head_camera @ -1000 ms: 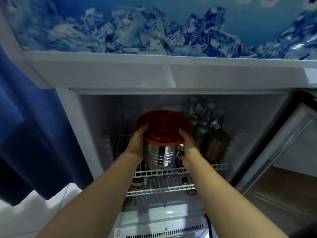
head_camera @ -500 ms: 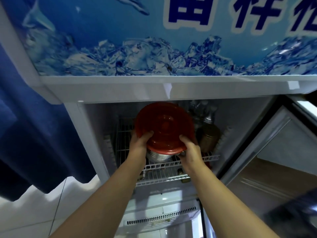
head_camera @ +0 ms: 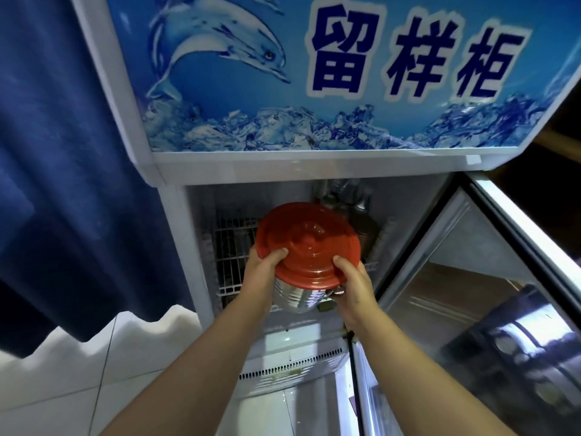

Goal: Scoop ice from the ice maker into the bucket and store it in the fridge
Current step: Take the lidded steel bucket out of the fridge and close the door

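Note:
A shiny steel bucket (head_camera: 298,298) with a red plastic lid (head_camera: 308,243) is held tilted at the mouth of the open fridge (head_camera: 176,221), in front of a white wire shelf (head_camera: 231,262). My left hand (head_camera: 262,269) grips the bucket's left side, thumb on the lid rim. My right hand (head_camera: 353,281) grips the right side, thumb on the lid. Whatever is in the bucket is hidden by the lid.
The fridge's glass door (head_camera: 490,297) stands open to the right. Bottles and a brown jar (head_camera: 364,221) stand at the back right of the shelf. A blue curtain (head_camera: 63,171) hangs on the left over white floor tiles (head_camera: 63,388). A vent grille (head_camera: 292,368) runs below.
The view has pulled back and up, so the fridge's sign now shows. The bucket sits nearer the shelf's front edge and lower in view, still held by both hands.

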Available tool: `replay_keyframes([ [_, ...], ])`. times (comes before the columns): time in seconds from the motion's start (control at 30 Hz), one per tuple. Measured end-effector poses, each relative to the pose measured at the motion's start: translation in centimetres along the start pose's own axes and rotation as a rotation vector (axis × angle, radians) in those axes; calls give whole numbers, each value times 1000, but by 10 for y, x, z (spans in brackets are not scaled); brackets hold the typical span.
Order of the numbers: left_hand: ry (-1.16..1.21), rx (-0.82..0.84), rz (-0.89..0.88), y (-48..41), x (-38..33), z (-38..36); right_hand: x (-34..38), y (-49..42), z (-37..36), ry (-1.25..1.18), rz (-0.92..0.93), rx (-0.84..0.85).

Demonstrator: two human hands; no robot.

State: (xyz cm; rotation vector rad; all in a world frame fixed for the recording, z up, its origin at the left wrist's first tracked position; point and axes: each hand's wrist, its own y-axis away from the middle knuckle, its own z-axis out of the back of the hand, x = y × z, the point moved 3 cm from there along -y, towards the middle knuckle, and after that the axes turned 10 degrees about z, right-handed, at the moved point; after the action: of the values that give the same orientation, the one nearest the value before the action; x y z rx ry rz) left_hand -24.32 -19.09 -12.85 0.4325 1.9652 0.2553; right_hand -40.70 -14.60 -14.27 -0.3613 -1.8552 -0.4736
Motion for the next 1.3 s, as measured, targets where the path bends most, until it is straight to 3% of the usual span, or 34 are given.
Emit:
replay_keyframes([
  [0.5, 104, -52, 28, 176, 18, 24, 31, 150, 22, 84, -8, 104],
  [0.67, 77, -130, -67, 234, 5, 55, 34, 195, 1, 84, -46, 179],
  [0.93, 44, -275, -234, 312, -32, 144, 27, 271, -82, 96, -37, 366],
  [1.3, 90, -487, -412, 431, -93, 321, -30, 406, -254, 102, -158, 630],
])
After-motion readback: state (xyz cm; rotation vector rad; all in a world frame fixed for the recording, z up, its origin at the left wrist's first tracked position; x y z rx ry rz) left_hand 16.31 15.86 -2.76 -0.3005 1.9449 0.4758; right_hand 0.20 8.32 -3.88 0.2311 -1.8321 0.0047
